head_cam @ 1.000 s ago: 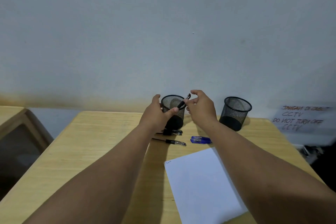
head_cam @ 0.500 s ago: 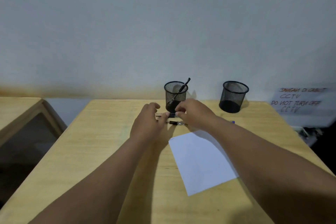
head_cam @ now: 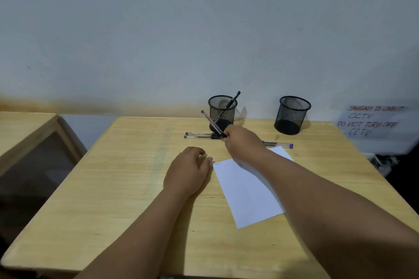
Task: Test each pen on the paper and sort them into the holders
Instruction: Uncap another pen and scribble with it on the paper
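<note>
Right hand lifts a clear pen in front of the left mesh holder.

Head view: just right of frame centre, the right hand (head_cam: pixel 243 142) pinches a clear pen (head_cam: pixel 213 124), its free end slanting up-left. The left hand (head_cam: pixel 187 171) rests on the wooden table (head_cam: pixel 118 176), fingers loosely curled, holding nothing, just left of the paper (head_cam: pixel 247 190). Two pens (head_cam: pixel 199 135) lie before the left holder (head_cam: pixel 222 111), which contains a black pen (head_cam: pixel 232 101). A blue pen (head_cam: pixel 280 144) lies near the right holder (head_cam: pixel 292 114).
</note>
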